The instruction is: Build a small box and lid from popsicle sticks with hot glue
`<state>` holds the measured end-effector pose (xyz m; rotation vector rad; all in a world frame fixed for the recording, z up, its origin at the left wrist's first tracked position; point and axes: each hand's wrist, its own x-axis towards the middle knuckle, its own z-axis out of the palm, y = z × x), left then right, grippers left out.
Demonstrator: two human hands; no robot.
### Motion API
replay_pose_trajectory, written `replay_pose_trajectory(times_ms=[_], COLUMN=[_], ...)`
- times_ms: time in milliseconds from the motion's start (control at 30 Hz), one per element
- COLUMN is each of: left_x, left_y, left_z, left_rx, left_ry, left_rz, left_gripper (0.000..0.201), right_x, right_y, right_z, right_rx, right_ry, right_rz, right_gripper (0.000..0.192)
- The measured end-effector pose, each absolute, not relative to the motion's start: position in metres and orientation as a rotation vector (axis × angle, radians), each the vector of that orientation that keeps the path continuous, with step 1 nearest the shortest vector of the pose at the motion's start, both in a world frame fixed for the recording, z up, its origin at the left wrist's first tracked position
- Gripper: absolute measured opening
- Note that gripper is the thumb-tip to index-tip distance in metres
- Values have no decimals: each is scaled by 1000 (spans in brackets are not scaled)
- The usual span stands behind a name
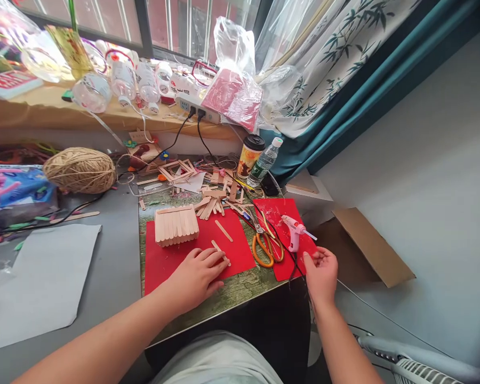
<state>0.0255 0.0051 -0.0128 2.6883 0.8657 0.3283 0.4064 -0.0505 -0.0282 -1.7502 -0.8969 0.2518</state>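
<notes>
My left hand (198, 276) lies flat on a red sheet (184, 253), its fingertips touching a wooden craft stick (221, 252). Another stick (223, 230) lies further up the sheet. A small box built from craft sticks (176, 225) stands at the sheet's upper left. My right hand (320, 272) hovers at the table's right edge, fingers loosely curled and empty, just below a pink glue gun (293, 232) that rests on a second red sheet (286, 213). Orange-handled scissors (263, 246) lie between the two sheets.
Loose craft sticks (212, 202) are heaped behind the sheets. A twine ball (80, 169), a cup (250, 154) and a water bottle (265, 161) stand further back. Grey paper (44, 277) lies at left. A cardboard box (368, 250) sits on the floor right. Bottles crowd the windowsill.
</notes>
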Motion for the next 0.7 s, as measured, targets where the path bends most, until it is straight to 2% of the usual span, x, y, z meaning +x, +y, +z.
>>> replay_pose_trajectory(times_ms=[67,133,333,433,600,700], left_x=[23,20,16,15,10,7], left_y=[8,10,12,13,20,24], left_z=[-12,-12,-14,-11,-4,-3], left_rx=[2679,2649,2561,2541,2540,2577], left_ry=[838,844,823,828,889,914], left_rz=[318,318,353,392,472,463], left_gripper=[43,40,43,46,26,29], right_x=[418,424,425,419,396,362], right_y=[-33,-14,17,14,-7,-15], right_z=[-32,-33,-22,-12,16,37], right_rx=[-1773,-1788,-1843,-1829,-1738,-1648], right_ry=[-900,-928,-969,-956,-1002,-1172], right_rz=[328,445,647,627,653,837], right_gripper=[60,61,40,39,32,27])
